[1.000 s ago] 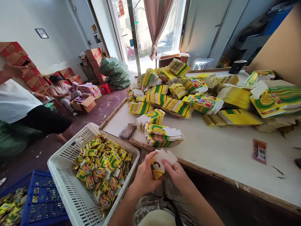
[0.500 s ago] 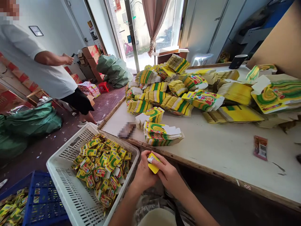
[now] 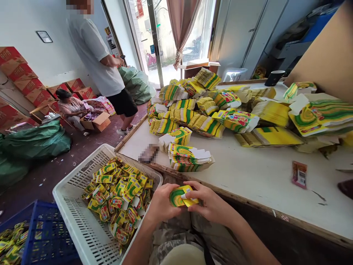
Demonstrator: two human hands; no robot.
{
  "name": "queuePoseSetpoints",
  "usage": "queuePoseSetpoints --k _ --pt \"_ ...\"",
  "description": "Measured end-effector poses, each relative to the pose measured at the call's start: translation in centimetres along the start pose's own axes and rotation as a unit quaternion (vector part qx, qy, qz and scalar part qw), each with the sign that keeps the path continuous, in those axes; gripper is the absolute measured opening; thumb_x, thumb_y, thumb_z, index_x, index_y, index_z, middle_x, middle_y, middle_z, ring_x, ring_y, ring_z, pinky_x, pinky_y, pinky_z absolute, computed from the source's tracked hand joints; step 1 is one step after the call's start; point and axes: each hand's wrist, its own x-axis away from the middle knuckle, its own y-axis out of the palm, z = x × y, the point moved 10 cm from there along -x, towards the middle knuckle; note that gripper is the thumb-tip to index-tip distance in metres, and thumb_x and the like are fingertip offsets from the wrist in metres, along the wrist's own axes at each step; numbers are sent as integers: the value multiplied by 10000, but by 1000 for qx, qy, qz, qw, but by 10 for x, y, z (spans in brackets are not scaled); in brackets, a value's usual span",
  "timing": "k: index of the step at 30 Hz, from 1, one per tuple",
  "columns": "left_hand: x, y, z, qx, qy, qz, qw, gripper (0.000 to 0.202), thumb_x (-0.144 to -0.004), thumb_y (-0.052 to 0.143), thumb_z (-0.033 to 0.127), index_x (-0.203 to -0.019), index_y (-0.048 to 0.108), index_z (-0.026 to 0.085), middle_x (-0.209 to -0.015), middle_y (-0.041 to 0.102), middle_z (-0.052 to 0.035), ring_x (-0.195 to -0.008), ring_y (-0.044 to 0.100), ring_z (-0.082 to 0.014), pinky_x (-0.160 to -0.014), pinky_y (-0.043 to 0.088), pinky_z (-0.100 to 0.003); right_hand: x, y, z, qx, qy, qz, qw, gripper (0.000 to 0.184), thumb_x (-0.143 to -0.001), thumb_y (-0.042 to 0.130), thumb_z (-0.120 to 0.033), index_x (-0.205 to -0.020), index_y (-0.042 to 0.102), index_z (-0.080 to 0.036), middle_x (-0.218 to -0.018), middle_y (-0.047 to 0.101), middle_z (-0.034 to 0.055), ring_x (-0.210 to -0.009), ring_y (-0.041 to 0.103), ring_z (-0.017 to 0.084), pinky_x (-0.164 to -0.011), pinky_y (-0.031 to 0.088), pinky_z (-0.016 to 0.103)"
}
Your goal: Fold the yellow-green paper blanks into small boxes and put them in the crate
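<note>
Above my lap, at the table's front edge, a small yellow and green printed carton (image 3: 176, 197) is held between both hands. My left hand (image 3: 162, 202) grips its left end, with the thumb below and fingers behind. On the right end, near a folded flap, the fingers and thumb of my right hand (image 3: 205, 200) pinch the card. To my left, a white plastic basket (image 3: 74, 217) holds a heap of similar small cartons (image 3: 121, 198). Just beyond my hands, a stack of flat cartons (image 3: 189, 158) lies on the white table (image 3: 248, 169).
Bundles of flattened cartons (image 3: 184, 114) are piled across the table's far side. A small brown packet (image 3: 299, 175) and a dark mug (image 3: 275, 78) rest at right. A blue crate (image 3: 49, 235) stands lower left. One person (image 3: 95, 55) stands beyond the table; another (image 3: 73, 106) sits by a box.
My hands have moved slightly apart, and the carton between them now shows its green printed face. The standing person has walked rightward, revealing the seated person and open box.
</note>
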Motion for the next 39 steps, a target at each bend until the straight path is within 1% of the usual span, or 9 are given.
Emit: queuePoseSetpoints --k 4,8,10,13,16,21,31,35,39 --pt "-6 -3 9 -20 5 19 1000 549 -578 803 204 -1117 699 242 -1003 734 -86 -907 670 -297 -785 508 -376 -1 -5 2 -39 32 99 994 67 -787 736 -215 -851 740 -232 -1412 574 115 -1266 585 318 -1053 481 488" --pt "-1 -15 -10 -7 -41 16 999 549 -635 801 253 -1168 667 247 -1120 721 -92 -998 674 -300 -866 510 -393 -10 -4 1 -136 -3 112 984 474 -791 765 -358 -1234 643 -243 -1428 562 136 -1259 593 303 -1038 503 462" --pt "8 -41 -34 -37 -84 57 994 527 -652 806 310 -1157 671 240 -1131 722 -105 -1025 673 -319 -909 501 -428 -20 -24 13 -139 4 166 976 596 -831 718 -414 -1370 533 -242 -1348 615 130 -1163 648 280 -986 538 446" --pt "28 -96 -75 -189 -164 139 958 652 -584 846 389 -1174 660 185 -1190 692 -175 -1156 605 -421 -1017 421 -556 -35 -73 38 -3 45 300 953 434 -876 648 -388 -1266 599 -204 -1180 679 131 -1051 664 289 -940 540 463" --pt "43 -129 -102 -257 -216 189 923 786 -597 814 449 -1284 579 147 -1344 599 -224 -1303 498 -455 -1072 363 -616 -61 -93 57 151 84 307 936 396 -892 608 -285 -1271 591 -170 -1175 684 162 -1091 625 326 -949 501 492" --pt "32 -87 -95 -75 -167 130 974 516 -677 773 476 -1120 689 224 -1212 705 -136 -1211 608 -366 -1071 418 -543 -91 -81 76 256 113 213 936 286 -848 621 -144 -1130 653 -172 -1028 714 140 -962 628 312 -852 496 431" --pt "4 -9 -50 96 -107 12 990 418 -733 792 356 -1132 724 248 -1199 725 -107 -1144 662 -292 -1029 489 -465 -99 -78 62 270 90 164 944 397 -793 620 -45 -1175 608 -155 -1048 702 129 -1000 609 301 -878 473 407" --pt "-5 12 -52 214 -117 -5 970 508 -729 808 389 -1191 683 219 -1151 735 -124 -1076 686 -272 -986 514 -445 -91 -81 46 258 88 184 944 468 -762 624 -39 -1212 539 -140 -1088 665 150 -1043 590 311 -921 455 426" --pt "-21 18 -53 435 -110 103 888 661 -651 869 448 -1226 632 223 -1202 696 -117 -1111 662 -270 -991 505 -430 -63 -58 21 103 50 196 974 509 -762 591 -48 -1228 446 -196 -1012 631 87 -935 602 261 -845 488 388"
